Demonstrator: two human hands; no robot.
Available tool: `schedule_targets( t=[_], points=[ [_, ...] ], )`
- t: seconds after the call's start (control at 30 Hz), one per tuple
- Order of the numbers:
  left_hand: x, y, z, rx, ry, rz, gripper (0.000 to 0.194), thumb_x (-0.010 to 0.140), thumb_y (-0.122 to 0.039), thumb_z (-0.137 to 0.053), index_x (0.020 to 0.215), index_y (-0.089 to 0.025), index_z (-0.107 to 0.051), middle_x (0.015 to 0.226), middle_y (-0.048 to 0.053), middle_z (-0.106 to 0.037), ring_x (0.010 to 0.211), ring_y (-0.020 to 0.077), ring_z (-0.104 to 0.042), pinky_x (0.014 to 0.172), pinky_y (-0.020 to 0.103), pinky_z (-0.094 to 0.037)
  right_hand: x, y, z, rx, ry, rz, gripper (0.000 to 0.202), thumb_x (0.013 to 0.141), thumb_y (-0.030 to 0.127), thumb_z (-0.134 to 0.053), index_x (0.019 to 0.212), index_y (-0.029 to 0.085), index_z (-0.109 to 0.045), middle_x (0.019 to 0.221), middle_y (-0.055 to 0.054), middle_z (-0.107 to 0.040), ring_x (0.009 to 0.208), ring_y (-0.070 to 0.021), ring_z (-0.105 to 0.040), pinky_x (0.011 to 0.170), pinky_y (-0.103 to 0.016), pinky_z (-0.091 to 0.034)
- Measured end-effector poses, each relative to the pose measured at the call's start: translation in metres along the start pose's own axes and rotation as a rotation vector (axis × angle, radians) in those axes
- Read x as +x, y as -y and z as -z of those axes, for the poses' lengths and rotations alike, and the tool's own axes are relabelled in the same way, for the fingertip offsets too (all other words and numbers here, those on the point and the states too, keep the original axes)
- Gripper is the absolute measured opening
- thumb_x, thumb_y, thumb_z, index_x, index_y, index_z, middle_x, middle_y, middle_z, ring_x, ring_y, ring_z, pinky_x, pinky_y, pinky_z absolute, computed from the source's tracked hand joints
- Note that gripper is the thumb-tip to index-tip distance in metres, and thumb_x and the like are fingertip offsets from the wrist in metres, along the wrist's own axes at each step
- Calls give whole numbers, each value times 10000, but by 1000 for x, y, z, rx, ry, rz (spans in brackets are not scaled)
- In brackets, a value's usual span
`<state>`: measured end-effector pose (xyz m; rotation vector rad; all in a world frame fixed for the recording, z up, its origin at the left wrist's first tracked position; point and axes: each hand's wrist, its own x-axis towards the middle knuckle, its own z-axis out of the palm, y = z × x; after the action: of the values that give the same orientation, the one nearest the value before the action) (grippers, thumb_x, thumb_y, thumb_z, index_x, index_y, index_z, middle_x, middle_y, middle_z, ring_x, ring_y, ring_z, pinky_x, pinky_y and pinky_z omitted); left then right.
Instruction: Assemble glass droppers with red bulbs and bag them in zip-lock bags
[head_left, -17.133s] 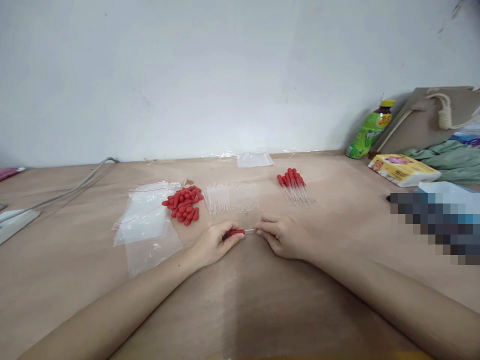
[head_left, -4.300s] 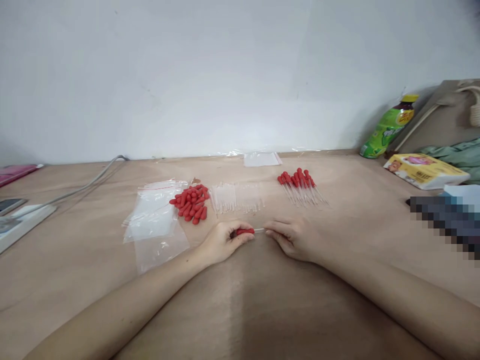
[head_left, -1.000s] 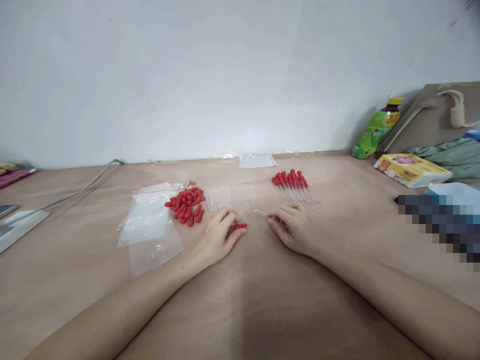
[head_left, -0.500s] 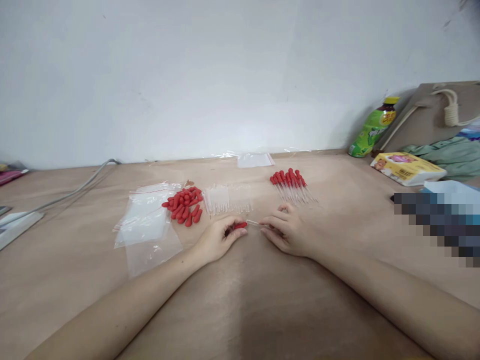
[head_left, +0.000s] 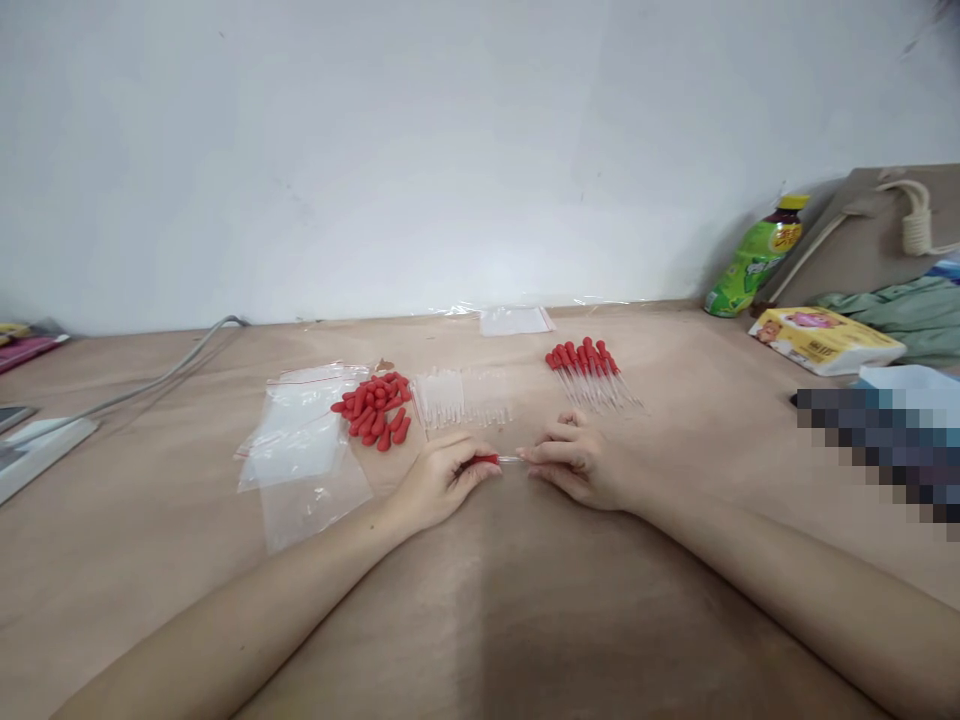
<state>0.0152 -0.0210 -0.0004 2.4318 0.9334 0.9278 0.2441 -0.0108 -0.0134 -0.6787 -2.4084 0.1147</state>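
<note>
My left hand (head_left: 448,480) pinches a red rubber dropper bulb (head_left: 487,459), its mouth facing right. In my right hand (head_left: 577,463) a thin clear glass pipette tube (head_left: 511,459) is held between the fingertips, in line with the bulb. The tube's end meets the bulb's mouth; how deep it sits inside I cannot tell. A heap of loose red bulbs (head_left: 373,405) lies beyond my left hand. Right of that heap, several clear tubes (head_left: 461,398) rest side by side on plastic. Beyond my right hand is a group of droppers (head_left: 589,370) with red bulbs fitted.
Clear zip bags (head_left: 300,430) lie left of the heap, and another small bag (head_left: 516,320) is near the wall. A grey cable (head_left: 161,378) runs at left. On the right are a green bottle (head_left: 757,258), a yellow tissue pack (head_left: 825,338) and a bag (head_left: 862,225).
The bulb and tube have come into line and now meet; before, the tube was tilted at the bulb's mouth. The whole view has shifted slightly.
</note>
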Motion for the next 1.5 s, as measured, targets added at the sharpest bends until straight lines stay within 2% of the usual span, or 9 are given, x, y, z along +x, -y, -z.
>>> schedule_targets(
  t=[0.2, 0.53, 0.83, 1.07, 1.17, 1.23, 1.3, 1.43, 1.5],
  points=[
    [-3, 1, 0, 10, 82, -48, 163, 870, -257, -489, 886, -162, -620, 821, 46, -628, 751, 132, -571, 677, 249, -452, 2, -4, 3, -17, 67, 15, 202, 880, 263, -454, 938, 228, -644, 752, 1, -614, 623, -83, -497, 729, -295, -280],
    [-4, 5, -3, 146, 86, -47, 175, 856, -283, -498, 846, -144, -604, 721, 34, -578, 638, 121, -527, 584, 227, -409, 7, 6, 2, -223, -1, 48, 207, 859, 238, -457, 892, 226, -661, 698, 2, -631, 546, -80, -438, 675, -313, -220],
    [-5, 5, -4, 172, 104, -47, 165, 860, -260, -469, 848, -151, -591, 729, 32, -567, 631, 121, -516, 576, 228, -399, 13, 16, -5, -208, 29, -6, 253, 874, 235, -408, 799, 184, -644, 611, -13, -623, 503, -89, -422, 638, -300, -201],
    [-1, 2, -3, 153, 89, -21, 135, 843, -248, -493, 838, -150, -587, 716, 27, -555, 647, 127, -515, 596, 236, -408, 15, 16, -3, -231, 74, -27, 270, 878, 250, -401, 766, 176, -636, 630, -24, -620, 561, -110, -455, 676, -305, -220],
    [0, 1, -1, 158, 28, 32, 193, 821, -279, -534, 963, -154, -569, 761, 23, -539, 625, 117, -498, 602, 242, -418, 16, 18, 3, -273, 107, -59, 271, 869, 267, -415, 745, 182, -640, 645, -37, -621, 647, -142, -498, 692, -315, -237],
    [0, 3, 1, 178, -23, 74, 311, 798, -289, -566, 1078, -160, -523, 798, 22, -528, 615, 112, -484, 617, 252, -425, 17, 15, 10, -275, 109, -147, 250, 857, 255, -426, 754, 186, -643, 674, -40, -634, 678, -154, -518, 688, -312, -257],
    [0, 8, 4, 187, -23, 87, 340, 789, -277, -573, 1103, -164, -509, 800, 20, -524, 611, 111, -475, 625, 257, -426, 18, 7, 20, -233, 77, -321, 227, 842, 237, -430, 772, 190, -642, 701, -33, -647, 659, -149, -530, 654, -290, -286],
    [1, 15, 10, 156, 88, 45, 170, 818, -269, -531, 927, -152, -589, 757, 29, -527, 626, 117, -489, 592, 242, -418, 22, -25, 46, -153, -37, -754, 235, 808, 293, -441, 719, 188, -632, 650, -28, -630, 576, -142, -529, 541, -249, -313],
    [1, 16, 11, 154, 105, 23, 158, 829, -270, -515, 884, -151, -603, 779, 44, -543, 671, 131, -511, 602, 245, -425, 25, -44, 57, -241, -111, -930, 270, 788, 375, -455, 701, 190, -631, 632, -42, -623, 584, -164, -537, 517, -255, -308]
  ],
)
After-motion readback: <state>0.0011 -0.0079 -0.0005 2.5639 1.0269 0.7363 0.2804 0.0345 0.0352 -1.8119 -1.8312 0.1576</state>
